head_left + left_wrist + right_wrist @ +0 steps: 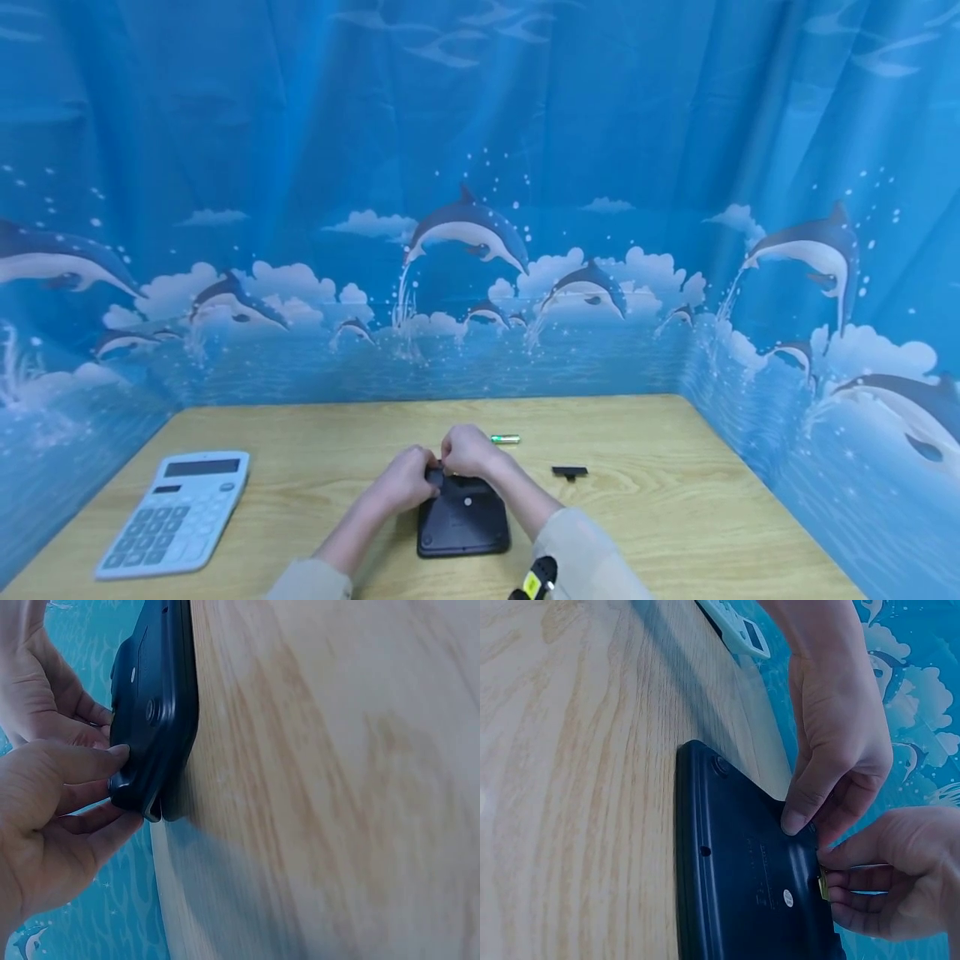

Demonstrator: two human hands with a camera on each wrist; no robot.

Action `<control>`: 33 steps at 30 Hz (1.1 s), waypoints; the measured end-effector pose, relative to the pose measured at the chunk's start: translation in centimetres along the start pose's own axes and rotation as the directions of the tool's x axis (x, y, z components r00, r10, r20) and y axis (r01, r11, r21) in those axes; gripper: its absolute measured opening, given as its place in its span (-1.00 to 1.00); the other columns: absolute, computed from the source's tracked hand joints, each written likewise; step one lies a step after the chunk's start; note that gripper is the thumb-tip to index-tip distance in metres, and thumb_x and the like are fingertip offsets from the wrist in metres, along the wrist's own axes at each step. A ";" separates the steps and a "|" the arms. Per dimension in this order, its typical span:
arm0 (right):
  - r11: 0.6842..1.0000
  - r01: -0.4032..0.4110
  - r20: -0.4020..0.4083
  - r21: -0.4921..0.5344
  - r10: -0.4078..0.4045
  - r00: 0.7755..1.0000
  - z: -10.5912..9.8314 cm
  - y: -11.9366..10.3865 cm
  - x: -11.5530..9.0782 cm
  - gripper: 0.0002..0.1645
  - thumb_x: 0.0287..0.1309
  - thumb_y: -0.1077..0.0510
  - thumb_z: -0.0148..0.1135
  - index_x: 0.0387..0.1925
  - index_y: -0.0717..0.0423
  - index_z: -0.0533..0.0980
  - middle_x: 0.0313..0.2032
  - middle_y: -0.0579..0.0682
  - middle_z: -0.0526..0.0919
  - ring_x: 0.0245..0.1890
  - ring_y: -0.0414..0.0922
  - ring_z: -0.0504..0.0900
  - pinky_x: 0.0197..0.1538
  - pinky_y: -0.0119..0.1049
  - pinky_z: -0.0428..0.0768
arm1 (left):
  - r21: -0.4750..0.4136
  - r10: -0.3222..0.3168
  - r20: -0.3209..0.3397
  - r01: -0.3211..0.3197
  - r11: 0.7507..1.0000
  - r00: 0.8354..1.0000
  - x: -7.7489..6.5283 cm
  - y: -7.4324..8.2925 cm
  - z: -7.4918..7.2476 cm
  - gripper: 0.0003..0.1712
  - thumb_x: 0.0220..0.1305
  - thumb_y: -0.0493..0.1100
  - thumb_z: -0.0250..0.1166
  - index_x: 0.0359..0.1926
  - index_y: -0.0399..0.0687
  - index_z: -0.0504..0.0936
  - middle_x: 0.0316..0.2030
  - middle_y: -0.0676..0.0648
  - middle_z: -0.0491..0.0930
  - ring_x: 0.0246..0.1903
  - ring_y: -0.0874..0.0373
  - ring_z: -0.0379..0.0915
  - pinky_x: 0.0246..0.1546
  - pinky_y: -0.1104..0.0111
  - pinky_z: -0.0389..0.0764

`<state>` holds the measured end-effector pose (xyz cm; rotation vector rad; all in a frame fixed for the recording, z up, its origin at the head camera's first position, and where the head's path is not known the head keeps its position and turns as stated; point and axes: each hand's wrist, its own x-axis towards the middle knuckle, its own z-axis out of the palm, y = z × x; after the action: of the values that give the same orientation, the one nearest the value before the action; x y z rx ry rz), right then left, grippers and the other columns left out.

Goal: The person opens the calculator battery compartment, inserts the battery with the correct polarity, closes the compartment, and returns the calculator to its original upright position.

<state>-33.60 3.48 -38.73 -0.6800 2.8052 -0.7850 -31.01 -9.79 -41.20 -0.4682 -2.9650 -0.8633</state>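
A black calculator (461, 527) lies face down on the table, its back with round feet and a small white sticker turned up. My left hand (407, 481) grips its far left corner, thumb on the back and fingers beneath the edge, as the left wrist view shows. At the far edge my right hand (468, 451) pinches at a small gold-coloured battery (823, 884), mostly hidden by the fingers. A green battery (506, 439) lies on the table just beyond the right hand. Off to the right is a small black battery cover (570, 472).
A large white calculator (176, 517) with grey keys lies at the left of the wooden table (675, 517). Blue curtains (315, 167) printed with dolphins stand behind the table and along both sides.
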 end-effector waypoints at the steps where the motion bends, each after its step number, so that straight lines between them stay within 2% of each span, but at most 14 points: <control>1: 1.000 0.001 -0.001 -0.002 -0.001 1.000 0.0 -0.1 0.0 -0.70 -0.01 0.39 0.17 -0.77 0.14 0.48 -0.80 -0.13 0.34 -0.75 -0.24 0.23 -0.65 -0.46 0.21 | 0.004 0.008 -0.005 -0.008 1.000 1.000 0.0 0.0 -0.1 -0.78 -0.15 -0.37 0.42 -0.38 -0.28 0.60 -0.45 -0.06 0.53 -0.41 0.15 0.41 -0.39 0.30 0.52; 7: 1.000 0.003 -0.004 -0.028 -0.003 1.000 0.2 0.0 0.0 -0.70 -0.02 0.40 0.15 -0.78 0.15 0.48 -0.83 -0.15 0.32 -0.78 -0.25 0.21 -0.66 -0.47 0.20 | -0.008 0.035 -0.006 -0.035 0.999 0.999 -0.2 -0.1 -0.1 -0.77 -0.18 -0.38 0.42 -0.40 -0.28 0.60 -0.46 -0.06 0.53 -0.42 0.15 0.40 -0.39 0.30 0.51; 12: 0.999 0.023 -0.003 -0.038 -0.024 1.000 0.0 0.0 0.1 -0.73 -0.02 0.36 0.23 -0.76 0.15 0.52 -0.81 -0.15 0.35 -0.76 -0.26 0.22 -0.64 -0.47 0.23 | -0.019 0.003 -0.005 -0.003 1.000 1.000 -0.2 0.0 -0.1 -0.76 -0.17 -0.39 0.42 -0.38 -0.30 0.60 -0.45 -0.07 0.54 -0.42 0.15 0.41 -0.39 0.30 0.52; 17: 0.996 0.060 -0.012 -0.070 -0.061 0.998 -0.3 0.2 0.3 -0.85 -0.10 0.32 0.35 -0.69 0.14 0.61 -0.73 -0.16 0.52 -0.68 -0.30 0.38 -0.56 -0.49 0.40 | -0.012 -0.052 0.010 0.052 0.999 0.999 -0.2 0.4 -0.2 -0.73 -0.14 -0.39 0.42 -0.32 -0.32 0.61 -0.40 -0.08 0.56 -0.37 0.16 0.44 -0.32 0.28 0.56; 22: 0.995 0.061 -0.011 -0.077 -0.062 0.998 -0.5 0.3 0.5 -0.90 -0.10 0.33 0.35 -0.63 0.14 0.66 -0.67 -0.14 0.59 -0.63 -0.31 0.45 -0.50 -0.49 0.46 | -0.027 -0.052 0.014 0.053 0.998 0.999 -0.1 0.4 -0.4 -0.73 -0.13 -0.40 0.42 -0.31 -0.32 0.61 -0.39 -0.09 0.55 -0.37 0.16 0.44 -0.31 0.27 0.56; 33: 0.998 0.045 -0.004 -0.049 -0.046 0.999 -0.5 0.2 0.2 -0.85 -0.06 0.33 0.33 -0.66 0.15 0.63 -0.70 -0.13 0.56 -0.63 -0.28 0.45 -0.52 -0.46 0.45 | -0.008 -0.067 0.015 0.067 0.998 0.998 0.0 0.2 -0.1 -0.77 -0.11 -0.38 0.42 -0.34 -0.28 0.61 -0.42 -0.05 0.52 -0.39 0.16 0.42 -0.36 0.29 0.55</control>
<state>-33.97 3.71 -38.43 -0.7531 2.8315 -0.7291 -30.97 -9.63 -41.00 -0.3789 -3.0078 -0.8830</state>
